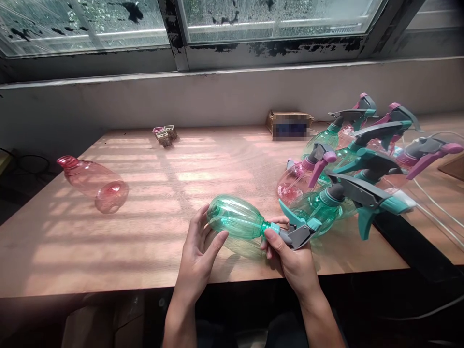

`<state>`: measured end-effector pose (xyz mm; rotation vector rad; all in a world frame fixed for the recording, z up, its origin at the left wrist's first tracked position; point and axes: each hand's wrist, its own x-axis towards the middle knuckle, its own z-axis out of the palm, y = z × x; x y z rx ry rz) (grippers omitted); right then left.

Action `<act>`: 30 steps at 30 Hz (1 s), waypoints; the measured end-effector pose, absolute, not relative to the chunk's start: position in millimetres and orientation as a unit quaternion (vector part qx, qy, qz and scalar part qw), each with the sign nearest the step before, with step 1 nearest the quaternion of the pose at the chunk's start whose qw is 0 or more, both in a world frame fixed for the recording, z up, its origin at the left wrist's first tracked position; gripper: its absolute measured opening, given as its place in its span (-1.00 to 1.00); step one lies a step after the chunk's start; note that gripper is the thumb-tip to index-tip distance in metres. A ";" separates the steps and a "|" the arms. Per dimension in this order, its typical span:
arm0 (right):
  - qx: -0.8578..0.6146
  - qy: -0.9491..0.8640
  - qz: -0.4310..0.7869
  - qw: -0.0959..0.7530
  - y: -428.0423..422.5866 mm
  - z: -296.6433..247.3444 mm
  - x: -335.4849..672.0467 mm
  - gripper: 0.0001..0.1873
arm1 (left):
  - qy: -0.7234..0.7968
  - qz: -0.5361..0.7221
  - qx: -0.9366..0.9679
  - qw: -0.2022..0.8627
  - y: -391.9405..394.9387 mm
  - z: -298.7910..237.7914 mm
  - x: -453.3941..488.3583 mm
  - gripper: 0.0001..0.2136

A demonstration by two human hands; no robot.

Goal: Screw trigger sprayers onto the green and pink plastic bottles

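Observation:
A clear green plastic bottle [235, 220] lies sideways above the table's front edge, held between both my hands. My left hand [199, 251] cups its bottom end, thumb and fingers wrapped round it. My right hand [290, 258] grips the neck where a grey and teal trigger sprayer head [297, 232] sits on the bottle. A pink bottle [96, 183] without a sprayer lies on its side at the far left of the table.
A pile of several finished spray bottles [348, 169], green and pink, fills the table's right side. Small pink and beige caps [165, 134] and a cardboard box [290, 124] sit near the back wall. White tubes [435, 203] trail at the right edge.

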<state>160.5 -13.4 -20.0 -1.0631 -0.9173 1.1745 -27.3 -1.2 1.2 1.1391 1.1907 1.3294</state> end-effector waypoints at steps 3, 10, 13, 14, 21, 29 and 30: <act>-0.458 -0.399 0.511 0.608 -13.3 -19.2 161.0 -0.75 | 0.491 0.546 0.472 0.488 -1.3 1.3 -26.8 -0.46; -0.467 -0.378 0.514 0.612 -14.0 -18.2 160.0 -0.71 | 0.489 0.552 0.463 0.492 -1.8 1.6 -26.0 -0.46; -0.463 -0.376 0.513 0.616 -14.2 -17.3 159.3 -0.70 | 0.485 0.552 0.468 0.490 -1.0 -0.3 -27.3 -0.46; -0.461 -0.378 0.513 0.618 -14.2 -17.2 159.2 -0.69 | 0.483 0.552 0.471 0.489 -0.7 -1.2 -27.9 -0.46; -0.458 -0.385 0.512 0.616 -13.5 -17.7 160.0 -0.71 | 0.485 0.548 0.477 0.486 -0.2 -4.0 -29.6 -0.46; -0.463 -0.383 0.510 0.615 -13.6 -17.0 159.2 -0.69 | 0.486 0.551 0.478 0.482 0.5 -4.1 -29.0 -0.44; -0.463 -0.382 0.511 0.616 -13.6 -16.9 159.1 -0.69 | 0.487 0.551 0.477 0.482 0.5 -3.8 -28.7 -0.45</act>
